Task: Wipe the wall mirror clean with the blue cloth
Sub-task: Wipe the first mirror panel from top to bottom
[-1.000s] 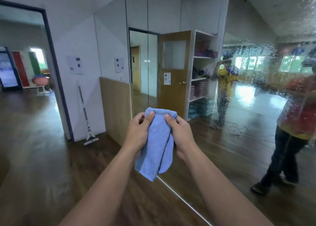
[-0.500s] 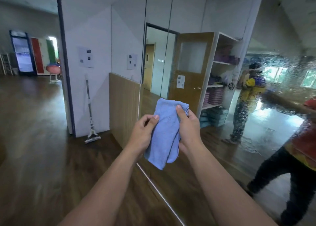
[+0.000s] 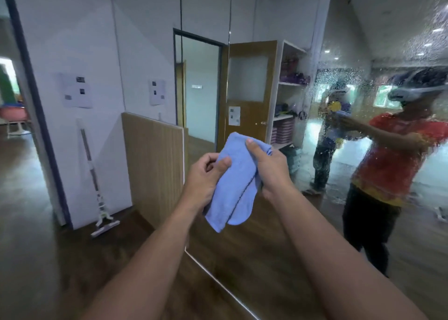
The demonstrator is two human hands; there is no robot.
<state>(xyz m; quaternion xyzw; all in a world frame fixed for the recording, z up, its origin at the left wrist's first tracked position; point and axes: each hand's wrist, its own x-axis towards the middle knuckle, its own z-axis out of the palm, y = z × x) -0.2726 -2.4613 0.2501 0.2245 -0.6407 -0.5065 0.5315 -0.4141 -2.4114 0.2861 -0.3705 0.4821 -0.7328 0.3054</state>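
Wall mirror to the right, largest thing in view, speckled w/ droplets or spray across upper and right part; not yet touched by cloth. Prep step by the look of it: folding/bunching the blue cloth before first wipe, so task barely begun. Held up in front of mirror, clear of the glass, just left of the wet patch. Next move prob. calls for settling cloth into one hand as a flat pad, then reaching right to the spotted glass and pressing w/ even strokes; loose hanging end may smear or drag if not tucked. Left hand curled, thumb and fingers pinching cloth's left edge. Right hand wrapped round the upper right fold, thumb on top. Floor squeegee leaning on wall left of mirror, untouched. Paper sheets on wall and door: print too blurred to read; no brands or legible writing anywhere.
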